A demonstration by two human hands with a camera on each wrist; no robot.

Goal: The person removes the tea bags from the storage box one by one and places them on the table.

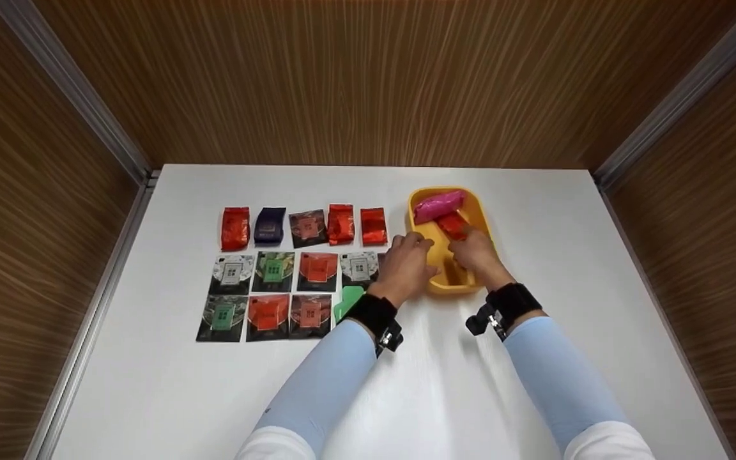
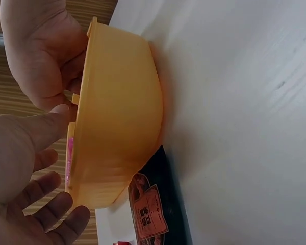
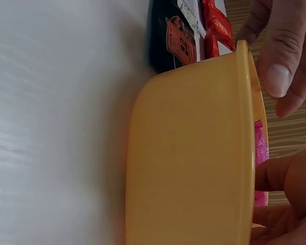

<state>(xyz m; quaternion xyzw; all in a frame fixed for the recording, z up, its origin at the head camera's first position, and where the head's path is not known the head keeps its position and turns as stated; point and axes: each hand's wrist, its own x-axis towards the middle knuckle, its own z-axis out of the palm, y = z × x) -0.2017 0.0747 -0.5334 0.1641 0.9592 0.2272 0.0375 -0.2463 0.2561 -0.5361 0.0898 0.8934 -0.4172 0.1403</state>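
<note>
A yellow plastic bin (image 1: pixel 435 287) stands right of the middle on the white table. Inside it lie a shiny pink packet (image 1: pixel 438 206) and a red packet (image 1: pixel 450 225). My right hand (image 1: pixel 478 254) reaches in over the right rim and pinches the near end of the red packet; its fingertips are partly hidden. At the left rim is my left hand (image 1: pixel 403 265), its fingers loosely spread and its thumb over the edge, with nothing held. In the left wrist view the thumb (image 2: pixel 56 120) shows close to the rim.
Left of the bin, flat sachets (image 1: pixel 269 316) lie in two rows, with a back row of red packets (image 1: pixel 235 229) and a dark purple packet (image 1: pixel 269 225). A green piece (image 1: pixel 349 299) is partly under my left wrist. Wood-grain panels (image 1: pixel 368 83) enclose the table.
</note>
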